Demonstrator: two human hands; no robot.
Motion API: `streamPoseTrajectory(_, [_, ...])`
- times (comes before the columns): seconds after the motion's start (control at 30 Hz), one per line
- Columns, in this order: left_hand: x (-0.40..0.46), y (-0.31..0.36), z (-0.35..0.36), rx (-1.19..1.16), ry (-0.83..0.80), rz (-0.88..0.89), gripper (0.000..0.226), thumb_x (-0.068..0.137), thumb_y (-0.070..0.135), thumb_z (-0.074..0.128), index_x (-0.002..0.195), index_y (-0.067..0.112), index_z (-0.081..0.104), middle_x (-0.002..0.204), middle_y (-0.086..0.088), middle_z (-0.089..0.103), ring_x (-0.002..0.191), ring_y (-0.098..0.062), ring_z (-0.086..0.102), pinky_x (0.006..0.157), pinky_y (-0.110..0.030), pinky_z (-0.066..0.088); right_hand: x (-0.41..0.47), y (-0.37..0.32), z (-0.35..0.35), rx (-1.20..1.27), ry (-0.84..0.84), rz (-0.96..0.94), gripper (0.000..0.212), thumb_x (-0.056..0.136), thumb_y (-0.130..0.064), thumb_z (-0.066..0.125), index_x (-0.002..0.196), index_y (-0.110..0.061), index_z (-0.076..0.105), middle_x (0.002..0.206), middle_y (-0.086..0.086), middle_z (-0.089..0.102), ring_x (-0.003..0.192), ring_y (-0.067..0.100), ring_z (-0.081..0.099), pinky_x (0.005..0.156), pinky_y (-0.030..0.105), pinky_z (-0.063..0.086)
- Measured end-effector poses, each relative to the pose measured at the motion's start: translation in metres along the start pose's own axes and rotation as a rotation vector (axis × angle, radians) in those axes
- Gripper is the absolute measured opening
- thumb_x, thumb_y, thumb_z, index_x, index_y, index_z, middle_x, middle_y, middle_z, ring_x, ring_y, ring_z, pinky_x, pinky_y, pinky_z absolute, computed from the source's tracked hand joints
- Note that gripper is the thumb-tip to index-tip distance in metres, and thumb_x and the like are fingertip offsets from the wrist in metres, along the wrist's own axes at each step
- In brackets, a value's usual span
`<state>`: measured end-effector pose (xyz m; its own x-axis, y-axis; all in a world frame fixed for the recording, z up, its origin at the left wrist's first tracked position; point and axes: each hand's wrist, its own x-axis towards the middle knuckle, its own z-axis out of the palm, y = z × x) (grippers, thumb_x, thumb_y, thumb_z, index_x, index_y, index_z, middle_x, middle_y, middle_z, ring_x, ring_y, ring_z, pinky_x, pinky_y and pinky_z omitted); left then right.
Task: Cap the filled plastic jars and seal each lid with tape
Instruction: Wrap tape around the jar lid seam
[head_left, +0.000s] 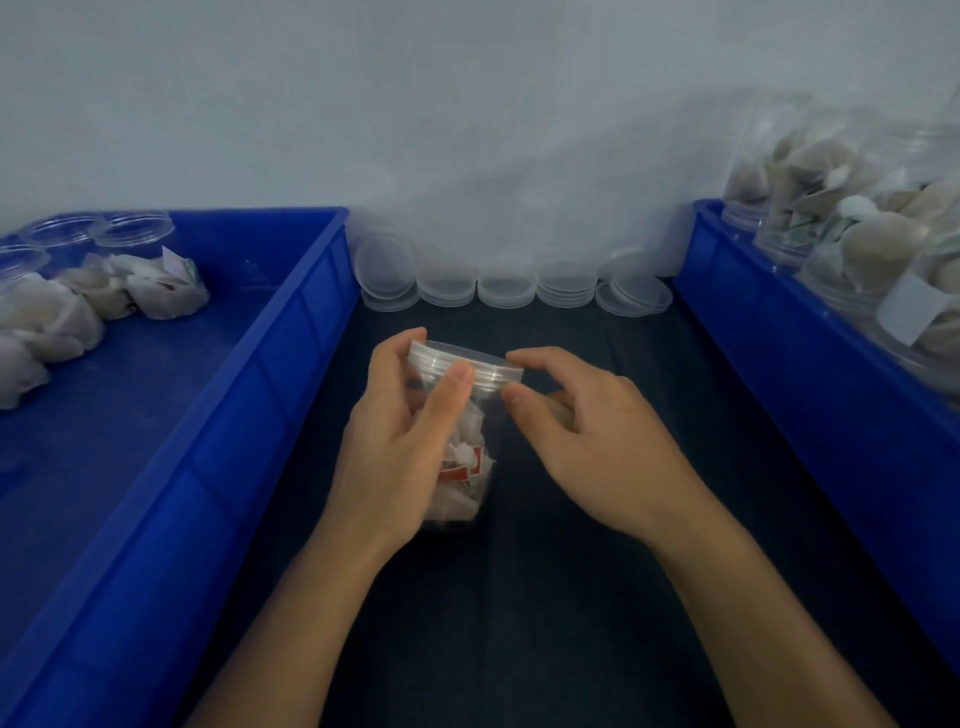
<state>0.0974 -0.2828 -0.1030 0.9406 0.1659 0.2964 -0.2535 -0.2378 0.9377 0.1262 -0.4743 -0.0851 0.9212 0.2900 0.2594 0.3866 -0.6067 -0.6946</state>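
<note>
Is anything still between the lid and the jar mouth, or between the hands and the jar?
Nothing visible. The lid already sits on the jar. The left hand grips the jar's side; the right hand pinches the lid's rim.

Clear filled jar (460, 457) upright, lid (467, 361) on.

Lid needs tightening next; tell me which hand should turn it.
Right. The right hand pinches the clear plastic lid's rim with its fingertips, free to twist, while the left hand wraps the clear filled plastic jar, steadying it.
</note>
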Motion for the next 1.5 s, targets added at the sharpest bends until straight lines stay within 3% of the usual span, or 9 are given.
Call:
streamPoseTrajectory(0.13, [0.000,0.004,-0.001,0.153,0.081,0.058,0.076,0.080,0.085,0.059,0.142,0.058,0.024,0.129,0.030,0.051,0.116,0.001,0.064,0.090,-0.032,0.056,-0.002,-0.007,0.003,-0.044,0.053,-0.013,0.053,0.097,-0.063,0.045,0.142,-0.037,0.060,0.054,-0.020,0.052,0.062,0.006,0.055,0.068,0.035,0.051])
streamPoseTrajectory(0.23, [-0.001,0.004,0.002,0.166,0.113,0.074,0.063,0.084,0.076,0.060,0.136,0.052,0.033,0.122,0.032,0.056,0.108,0.002,0.068,0.081,-0.030,0.061,-0.005,-0.013,0.005,-0.090,0.067,-0.046,0.053,0.101,-0.061,0.043,0.144,-0.035,0.058,0.060,-0.017,0.053,0.062,0.008,0.060,0.069,0.039,0.055])
streamPoseTrajectory(0.43, [0.001,0.000,0.001,0.178,0.098,0.048,0.082,0.084,0.082,0.054,0.155,0.047,0.032,0.125,0.026,0.064,0.113,0.010,0.063,0.088,-0.021,0.050,-0.008,-0.011,0.004,0.017,-0.014,-0.048,0.047,0.108,-0.035,0.045,0.154,-0.039,0.046,0.065,-0.014,0.063,0.061,0.011,0.060,0.065,0.033,0.044])
streamPoseTrajectory(0.57, [0.003,-0.003,-0.003,0.074,0.101,0.045,0.080,0.087,0.079,0.051,0.154,0.038,0.040,0.118,0.032,0.066,0.107,0.004,0.069,0.085,-0.022,0.053,-0.007,-0.014,-0.002,-0.024,0.020,-0.067,0.047,0.105,-0.046,0.047,0.151,-0.044,0.046,0.064,-0.017,0.061,0.062,0.009,0.058,0.065,0.031,0.040])
streamPoseTrajectory(0.67, [0.003,-0.003,-0.003,0.024,0.070,0.053,0.069,0.090,0.072,0.053,0.148,0.035,0.047,0.116,0.028,0.070,0.102,0.000,0.072,0.080,-0.017,0.055,-0.006,-0.012,-0.006,-0.099,0.046,-0.052,0.048,0.103,-0.052,0.045,0.150,-0.043,0.047,0.058,-0.014,0.057,0.061,0.010,0.057,0.074,0.039,0.050])
streamPoseTrajectory(0.93, [0.005,-0.005,-0.005,-0.126,0.012,-0.018,0.044,0.096,0.054,0.055,0.138,0.039,0.056,0.113,0.005,0.074,0.100,-0.021,0.077,0.086,-0.038,0.060,-0.004,-0.008,-0.003,-0.126,0.042,-0.038,0.045,0.102,-0.059,0.044,0.145,-0.047,0.052,0.057,-0.024,0.054,0.066,0.006,0.055,0.085,0.044,0.055])
streamPoseTrajectory(1.2, [0.005,-0.005,-0.011,-0.108,-0.059,-0.028,0.043,0.100,0.052,0.046,0.142,0.043,0.052,0.118,0.006,0.073,0.105,-0.021,0.076,0.090,-0.043,0.061,-0.003,-0.009,0.001,-0.124,0.067,-0.043,0.043,0.095,-0.065,0.039,0.129,-0.048,0.059,0.066,-0.037,0.055,0.063,0.004,0.053,0.069,0.033,0.046])
streamPoseTrajectory(1.37, [0.002,0.000,-0.008,0.074,-0.021,0.026,0.076,0.087,0.073,0.054,0.152,0.040,0.034,0.117,0.019,0.067,0.109,-0.004,0.070,0.091,-0.032,0.055,-0.005,-0.010,0.000,-0.138,0.087,-0.051,0.046,0.096,-0.063,0.041,0.132,-0.044,0.062,0.062,-0.032,0.054,0.062,0.001,0.050,0.068,0.032,0.046])
streamPoseTrajectory(1.5, [0.001,0.004,-0.005,0.372,0.167,0.090,0.074,0.085,0.080,0.050,0.144,0.037,0.046,0.121,0.021,0.062,0.108,0.006,0.062,0.089,-0.025,0.053,-0.006,-0.017,0.001,-0.186,0.096,-0.055,0.046,0.097,-0.061,0.040,0.131,-0.041,0.064,0.063,-0.024,0.052,0.069,0.007,0.061,0.073,0.038,0.053])
